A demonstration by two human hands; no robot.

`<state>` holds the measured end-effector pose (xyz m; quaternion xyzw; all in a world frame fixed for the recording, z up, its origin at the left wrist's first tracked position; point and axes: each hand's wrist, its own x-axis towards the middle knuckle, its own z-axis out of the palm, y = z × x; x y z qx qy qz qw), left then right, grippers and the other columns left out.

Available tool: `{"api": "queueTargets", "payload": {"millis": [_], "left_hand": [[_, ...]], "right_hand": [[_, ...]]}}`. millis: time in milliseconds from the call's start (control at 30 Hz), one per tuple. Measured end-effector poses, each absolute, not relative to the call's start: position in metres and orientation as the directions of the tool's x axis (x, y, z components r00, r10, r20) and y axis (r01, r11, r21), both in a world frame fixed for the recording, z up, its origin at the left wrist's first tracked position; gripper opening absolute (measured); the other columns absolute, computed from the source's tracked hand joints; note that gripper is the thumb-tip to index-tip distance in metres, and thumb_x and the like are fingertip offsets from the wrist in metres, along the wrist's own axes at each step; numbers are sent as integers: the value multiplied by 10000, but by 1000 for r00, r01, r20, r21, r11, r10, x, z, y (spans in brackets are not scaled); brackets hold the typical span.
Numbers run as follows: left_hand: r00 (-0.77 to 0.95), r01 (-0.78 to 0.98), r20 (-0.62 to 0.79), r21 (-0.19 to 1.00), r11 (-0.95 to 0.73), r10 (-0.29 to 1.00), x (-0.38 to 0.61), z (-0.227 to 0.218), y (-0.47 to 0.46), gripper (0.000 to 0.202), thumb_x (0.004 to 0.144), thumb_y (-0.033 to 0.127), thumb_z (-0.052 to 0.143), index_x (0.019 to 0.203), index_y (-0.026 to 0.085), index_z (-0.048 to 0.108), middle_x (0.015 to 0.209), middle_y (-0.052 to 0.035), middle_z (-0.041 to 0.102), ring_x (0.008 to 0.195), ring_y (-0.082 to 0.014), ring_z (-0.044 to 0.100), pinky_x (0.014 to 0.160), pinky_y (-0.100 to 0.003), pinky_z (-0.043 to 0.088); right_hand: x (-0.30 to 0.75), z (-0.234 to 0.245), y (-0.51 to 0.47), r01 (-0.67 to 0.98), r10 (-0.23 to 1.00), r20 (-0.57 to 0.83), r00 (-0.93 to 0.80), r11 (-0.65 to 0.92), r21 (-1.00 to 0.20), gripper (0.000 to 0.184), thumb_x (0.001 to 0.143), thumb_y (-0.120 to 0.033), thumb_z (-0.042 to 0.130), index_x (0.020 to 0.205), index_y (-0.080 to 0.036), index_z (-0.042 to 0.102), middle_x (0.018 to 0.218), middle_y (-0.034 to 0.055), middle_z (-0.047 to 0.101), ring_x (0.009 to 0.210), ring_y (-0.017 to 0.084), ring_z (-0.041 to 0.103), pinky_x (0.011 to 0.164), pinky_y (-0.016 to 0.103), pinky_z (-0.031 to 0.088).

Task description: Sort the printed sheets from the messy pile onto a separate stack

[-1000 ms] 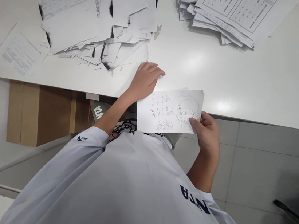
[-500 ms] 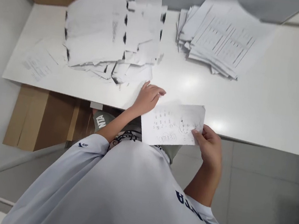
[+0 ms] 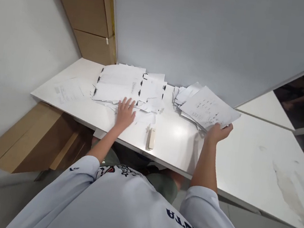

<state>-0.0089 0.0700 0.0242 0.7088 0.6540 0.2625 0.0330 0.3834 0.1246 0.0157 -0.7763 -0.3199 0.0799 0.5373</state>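
Pale grey long-sleeved shirt [image 3: 116, 214], dark navy lettering [image 3: 181, 221], olive green shorts [image 3: 162, 186]

Matt, thin white paper sheets [image 3: 119, 85] at twelve o'clock; glossy white laminate tabletop [image 3: 248, 168] at four, smooth with a bright sheen; matt brown cardboard boxes [image 3: 36, 143] at nine; smooth cream plastic block [image 3: 151, 138] at six; soft pale cloth sleeve [image 3: 198, 206] at five.

White papers [image 3: 116, 83] with black edge smudges.
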Motion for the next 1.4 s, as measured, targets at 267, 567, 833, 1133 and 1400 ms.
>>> {"api": "queueTargets", "payload": {"millis": [267, 567, 833, 1133, 1400], "left_hand": [[-175, 930, 306, 364, 55, 936, -52, 5, 90, 568, 957, 199, 317, 1517, 106, 312, 1637, -147, 210, 1524, -337, 154, 1231, -568, 123], [-101, 932, 388, 360, -50, 916, -80, 3, 119, 591, 939, 365, 462, 1492, 169, 389, 1628, -96, 260, 1532, -325, 123, 1243, -537, 125], [-86, 952, 383, 304, -38, 920, -85, 1, 133, 405, 978, 274, 416, 1344, 182, 562, 1448, -113, 540, 1418, -320, 397, 1154, -483, 331], [-52, 944, 323, 325, -59, 945, -113, 25, 145, 477, 933, 288, 496, 1383, 132, 518, 1404, -135, 568, 1355, -279, 478, 1159, -396, 360], [88, 951, 158, 280, -130, 984, -109, 21, 144, 839, 878, 518, 575, 1550, 122, 266, 1599, -135, 322, 1505, -371, 203, 1221, -471, 217]], "right_hand": [[365, -39, 111, 681, 744, 319, 587, -242, -691, 691, 821, -501, 501, 1381, -97, 491, 1543, 261, 304, 1451, 418, 203, 1157, 620, 147], [362, -43, 129, 815, 856, 286, 429, -231, -531, 740, 877, -514, 353, 1494, -106, 366, 1613, 231, 174, 1501, 396, 69, 1136, 683, 69], [364, -49, 117, 751, 721, 480, 499, -84, -655, 723, 863, -526, 391, 1421, -73, 469, 1570, 246, 286, 1494, 403, 124, 1145, 658, 109], [371, -54, 116, 761, 712, 534, 456, -2, -648, 717, 867, -545, 417, 1370, -37, 480, 1478, 279, 406, 1456, 392, 237, 1150, 607, 209], [329, -10, 82, 674, 682, 551, 481, 113, -730, 579, 888, -532, 455, 1252, -95, 566, 1268, 227, 596, 1268, 354, 513, 1079, 586, 364]]}}
